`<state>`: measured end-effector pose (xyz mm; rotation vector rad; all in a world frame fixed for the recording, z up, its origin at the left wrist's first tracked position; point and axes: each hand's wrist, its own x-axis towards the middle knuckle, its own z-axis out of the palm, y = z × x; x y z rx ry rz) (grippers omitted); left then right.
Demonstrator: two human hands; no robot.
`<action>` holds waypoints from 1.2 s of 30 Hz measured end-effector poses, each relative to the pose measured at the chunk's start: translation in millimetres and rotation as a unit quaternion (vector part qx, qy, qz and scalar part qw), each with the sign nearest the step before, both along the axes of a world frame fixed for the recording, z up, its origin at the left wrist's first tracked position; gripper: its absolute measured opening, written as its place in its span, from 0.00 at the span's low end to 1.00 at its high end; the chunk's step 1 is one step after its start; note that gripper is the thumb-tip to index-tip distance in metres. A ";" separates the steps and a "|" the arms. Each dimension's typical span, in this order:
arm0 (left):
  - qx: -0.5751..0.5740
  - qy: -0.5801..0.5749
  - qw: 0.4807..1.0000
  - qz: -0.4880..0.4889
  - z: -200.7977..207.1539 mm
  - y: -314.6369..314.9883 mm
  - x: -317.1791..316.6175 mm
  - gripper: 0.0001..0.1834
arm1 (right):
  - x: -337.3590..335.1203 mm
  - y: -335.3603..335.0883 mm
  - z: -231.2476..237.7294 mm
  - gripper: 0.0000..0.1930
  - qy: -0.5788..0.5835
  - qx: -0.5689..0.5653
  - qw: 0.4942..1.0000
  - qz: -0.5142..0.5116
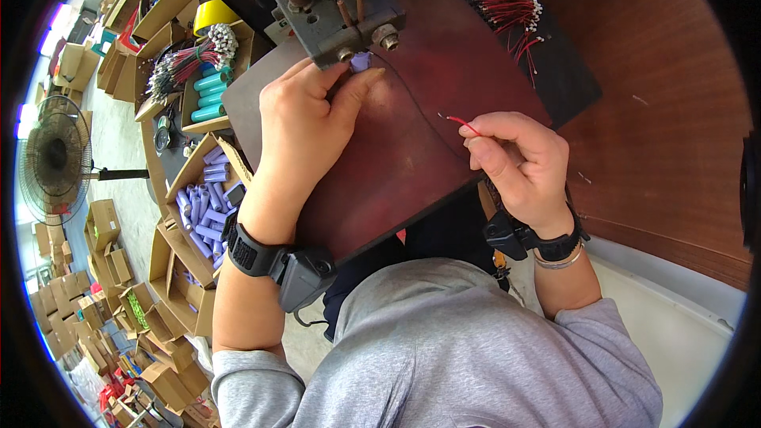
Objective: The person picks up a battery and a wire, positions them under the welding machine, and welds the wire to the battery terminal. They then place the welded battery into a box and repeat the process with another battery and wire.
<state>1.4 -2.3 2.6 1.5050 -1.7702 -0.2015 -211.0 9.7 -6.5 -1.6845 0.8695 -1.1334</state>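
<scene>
Under the metal head of a spot welder (345, 28), my left hand (309, 111) grips a small purple battery cell (361, 61) between thumb and fingers. Most of the cell is hidden by the hand and the machine. A thin black wire (414, 99) curves from near the cell across the dark red work plate (380, 182) towards my right hand (515, 154). That hand pinches a short red wire (458, 120) between thumb and forefinger, its bare tip pointing left. The two copper-coloured pins (359, 8) of the welder stand above the cell.
Left of the plate, a cardboard box (178, 190) holds many purple cells (208, 210). Behind it are teal cells (210, 95), bundled wires (190, 59) and yellow tape (214, 14). Red wires with white connectors (511, 12) lie at the far right. A fan (55, 154) stands left.
</scene>
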 end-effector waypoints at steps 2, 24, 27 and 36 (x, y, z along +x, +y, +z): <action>-0.029 -0.023 0.999 -0.006 0.2 -0.6 0.3 0.10 | 0.9 0.1 -0.1 0.06 0.009 -0.009 1.000 -0.006; 0.050 0.015 0.991 -0.122 3.9 13.6 -8.1 0.09 | 0.5 -0.5 -3.8 0.05 0.005 -0.037 0.999 -0.017; 0.051 0.097 0.993 -0.050 -2.1 11.1 -7.5 0.08 | 2.1 1.1 -3.6 0.05 -0.006 -0.017 1.000 -0.012; 0.065 0.037 0.997 -0.008 -6.7 3.6 -10.4 0.10 | 2.5 -0.7 -3.9 0.05 0.024 -0.077 0.997 -0.018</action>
